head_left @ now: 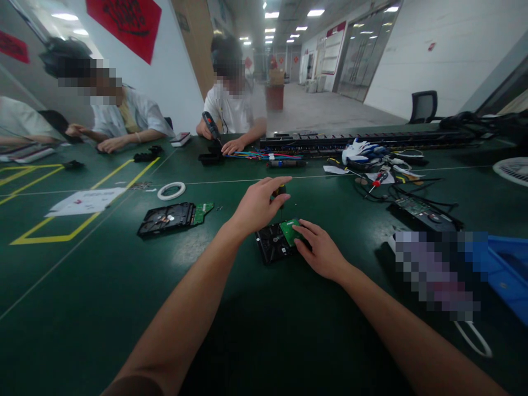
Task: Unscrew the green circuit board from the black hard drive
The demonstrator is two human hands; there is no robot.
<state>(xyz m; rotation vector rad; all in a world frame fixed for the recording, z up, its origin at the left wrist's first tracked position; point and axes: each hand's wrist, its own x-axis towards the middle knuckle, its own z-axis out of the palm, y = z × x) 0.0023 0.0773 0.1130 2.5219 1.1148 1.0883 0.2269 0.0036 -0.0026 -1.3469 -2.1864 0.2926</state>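
A black hard drive (270,243) lies on the green table in front of me, with a green circuit board (289,232) on its upper side. Above its far edge, my left hand (260,204) is closed around a screwdriver (281,190) with a dark and yellow handle, its tip pointing down towards the drive. My right hand (322,250) grips the drive's right side, fingertips resting on the circuit board. Further left lies a second hard drive (167,219), its green board (202,213) sticking out at one end.
A roll of white tape (171,191) and a paper sheet (84,202) lie left. To the right are a red-handled screwdriver (379,180), gloves (363,153), cables, another device (427,213) and a blue bin (501,269). Across the table a person holds a power screwdriver (212,126).
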